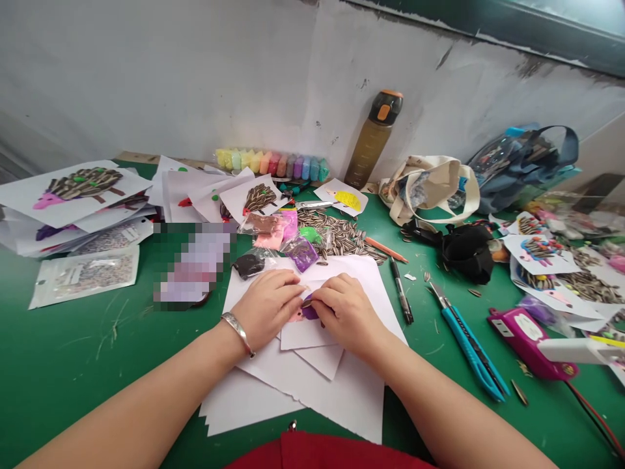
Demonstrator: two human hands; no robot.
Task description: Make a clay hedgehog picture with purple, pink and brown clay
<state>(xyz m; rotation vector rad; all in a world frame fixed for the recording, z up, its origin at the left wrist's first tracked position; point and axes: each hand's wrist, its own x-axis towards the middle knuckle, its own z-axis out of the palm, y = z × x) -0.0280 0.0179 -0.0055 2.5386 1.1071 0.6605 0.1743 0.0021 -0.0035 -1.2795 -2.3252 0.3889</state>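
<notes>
A small white paper (pixel 305 337) lies on larger sheets in front of me, bearing a pink and purple clay shape (pixel 309 312) partly covered by my fingers. My left hand (pixel 267 306), with a silver bracelet at its wrist, rests on the paper with fingers stretched out beside the clay. Between the thumb and forefinger of my right hand (pixel 346 312) is a sunflower seed (pixel 307 301), held at the purple clay. Beyond my hands are a heap of sunflower seeds (pixel 344 236) and bags of clay, among them a purple one (pixel 301 253) and a black one (pixel 249 263).
A pen (pixel 401 293), an orange pencil (pixel 385 249) and a blue utility knife (pixel 471 348) lie to the right, near a magenta device (pixel 530 345). A bottle (pixel 371 143) stands by the wall. Finished seed hedgehog pictures (pixel 81 189) are stacked at left.
</notes>
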